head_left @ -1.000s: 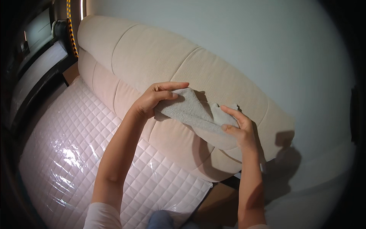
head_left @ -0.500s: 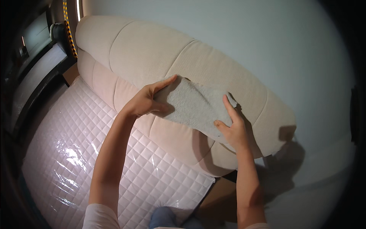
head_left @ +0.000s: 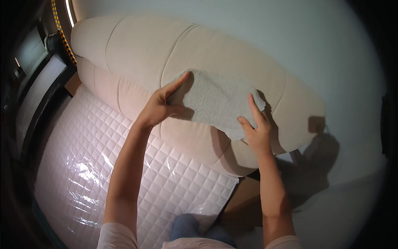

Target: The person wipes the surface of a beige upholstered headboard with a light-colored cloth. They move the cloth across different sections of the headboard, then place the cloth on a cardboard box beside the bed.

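A light grey fuzzy cloth [head_left: 215,97] is spread between my two hands in front of the beige padded headboard [head_left: 137,45]. My left hand [head_left: 159,106] holds its left end, with one finger stretched along the upper corner and the thumb near the lower edge. At the other end my right hand [head_left: 259,128] has hold of the cloth, index finger pointing up and thumb apart from it on the near face. My remaining fingers are mostly hidden. How much of the cloth touches the headboard, I cannot tell.
Below the headboard lies a white quilted mattress [head_left: 124,166] under shiny clear plastic. Brown cardboard [head_left: 244,199] shows beside its right corner. A pale wall [head_left: 290,37] rises behind. Dark framed furniture [head_left: 41,99] stands at left, near a yellow-and-black striped strip [head_left: 62,31].
The cloth looks flatter and wider, its diagonal crease softer. Both hands keep their places on its ends. The whole view has shifted slightly.
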A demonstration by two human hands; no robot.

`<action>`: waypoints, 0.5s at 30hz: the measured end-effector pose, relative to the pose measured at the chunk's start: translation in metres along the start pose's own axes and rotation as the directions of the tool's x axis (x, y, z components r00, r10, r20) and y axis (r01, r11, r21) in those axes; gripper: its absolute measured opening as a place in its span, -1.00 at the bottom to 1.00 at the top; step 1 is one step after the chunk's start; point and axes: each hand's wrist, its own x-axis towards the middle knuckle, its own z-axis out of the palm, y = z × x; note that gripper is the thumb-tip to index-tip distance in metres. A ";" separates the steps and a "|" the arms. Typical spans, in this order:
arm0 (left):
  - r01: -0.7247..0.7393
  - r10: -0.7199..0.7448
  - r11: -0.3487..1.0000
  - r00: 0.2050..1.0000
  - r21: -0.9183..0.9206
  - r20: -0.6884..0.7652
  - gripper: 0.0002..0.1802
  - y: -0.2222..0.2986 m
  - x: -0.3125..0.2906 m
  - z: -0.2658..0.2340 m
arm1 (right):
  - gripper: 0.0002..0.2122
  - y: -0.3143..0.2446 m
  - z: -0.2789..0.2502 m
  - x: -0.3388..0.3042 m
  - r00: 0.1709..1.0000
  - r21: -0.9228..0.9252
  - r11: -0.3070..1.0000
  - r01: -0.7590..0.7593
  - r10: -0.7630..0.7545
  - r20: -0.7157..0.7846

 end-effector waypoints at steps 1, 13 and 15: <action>0.008 -0.008 1.000 1.000 0.020 0.018 0.04 -0.005 -0.010 0.002 | -0.41 0.002 0.002 -0.014 0.999 0.011 1.000 0.002 -0.003 0.033; -0.050 0.051 0.999 0.995 -0.004 0.091 0.00 0.028 0.022 0.017 | -0.41 0.003 -0.026 -0.005 0.997 0.176 0.983 -0.059 0.068 -0.045; -0.042 0.052 0.994 0.995 -0.105 0.090 0.00 0.046 0.043 0.013 | -0.39 0.003 -0.028 0.021 0.987 0.301 0.948 -0.108 0.139 -0.085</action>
